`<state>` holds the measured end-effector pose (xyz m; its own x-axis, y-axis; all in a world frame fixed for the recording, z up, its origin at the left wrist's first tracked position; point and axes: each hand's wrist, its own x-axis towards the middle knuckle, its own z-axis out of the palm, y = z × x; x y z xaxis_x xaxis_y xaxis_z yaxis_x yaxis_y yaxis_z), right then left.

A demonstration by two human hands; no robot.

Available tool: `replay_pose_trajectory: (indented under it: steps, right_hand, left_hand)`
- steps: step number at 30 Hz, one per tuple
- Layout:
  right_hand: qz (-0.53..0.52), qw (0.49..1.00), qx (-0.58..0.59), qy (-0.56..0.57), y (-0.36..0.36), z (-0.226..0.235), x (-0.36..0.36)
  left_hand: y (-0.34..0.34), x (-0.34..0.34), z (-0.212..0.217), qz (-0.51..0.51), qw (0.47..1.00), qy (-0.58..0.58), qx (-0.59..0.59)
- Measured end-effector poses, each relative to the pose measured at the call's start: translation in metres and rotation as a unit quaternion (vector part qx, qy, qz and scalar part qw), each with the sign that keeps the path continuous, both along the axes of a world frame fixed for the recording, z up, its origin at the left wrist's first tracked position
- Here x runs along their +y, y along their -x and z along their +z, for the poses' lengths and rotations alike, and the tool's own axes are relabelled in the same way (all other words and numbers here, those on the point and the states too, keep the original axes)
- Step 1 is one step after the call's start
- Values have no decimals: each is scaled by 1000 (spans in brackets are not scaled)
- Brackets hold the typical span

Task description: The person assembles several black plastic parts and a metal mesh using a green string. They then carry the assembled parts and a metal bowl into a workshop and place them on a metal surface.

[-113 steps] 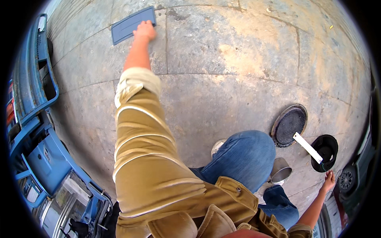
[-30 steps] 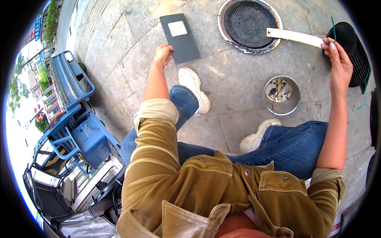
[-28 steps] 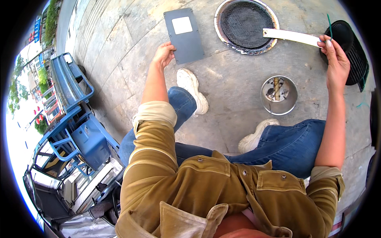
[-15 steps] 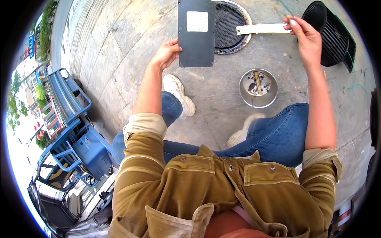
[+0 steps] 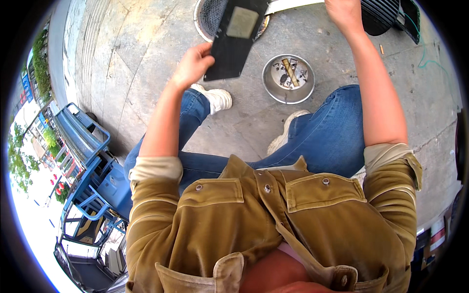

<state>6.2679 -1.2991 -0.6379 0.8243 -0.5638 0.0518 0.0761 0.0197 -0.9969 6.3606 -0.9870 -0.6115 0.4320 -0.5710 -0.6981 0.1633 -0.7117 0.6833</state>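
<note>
My left hand (image 5: 194, 66) grips the left edge of a flat black rectangular panel (image 5: 227, 56) with a pale square on its face. The panel is tilted and hides much of a round, black mesh-like piece with a worn whitish rim (image 5: 201, 24) lying on the ground behind it. My right hand (image 5: 344, 14), partly cut off by the top edge, is closed on one end of a long thin white strip (image 5: 295, 5). The strip's other end reaches toward the panel; whether they touch I cannot tell.
On the paving between my feet stands a round metal bowl (image 5: 305, 91) holding a yellowish strip and several dark bits. A black ribbed object (image 5: 378, 17) lies at the far right, beside a thin green string (image 5: 432, 62). Blue vehicles (image 5: 83, 134) stand at the left.
The panel has gone from upright and square to tilted, its top leaning right. The view has shifted, so ground objects sit higher and further left. Both hands keep their holds.
</note>
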Motion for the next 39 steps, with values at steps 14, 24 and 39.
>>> replay_pose_trajectory:
  steps: [14, 24, 39]
  right_hand:
    - [-35, 999, -3, 4, 11, -3, -11]
    - [-53, 998, 43, 9, 27, -2, -15]
    - [-57, 975, -13, 216, 32, 13, -12]
  left_hand:
    - [83, -3, -40, -13, 955, -127, 268]
    - [61, -24, -74, -147, 982, -104, 64]
    - [38, -222, -42, -64, 890, 349, -288]
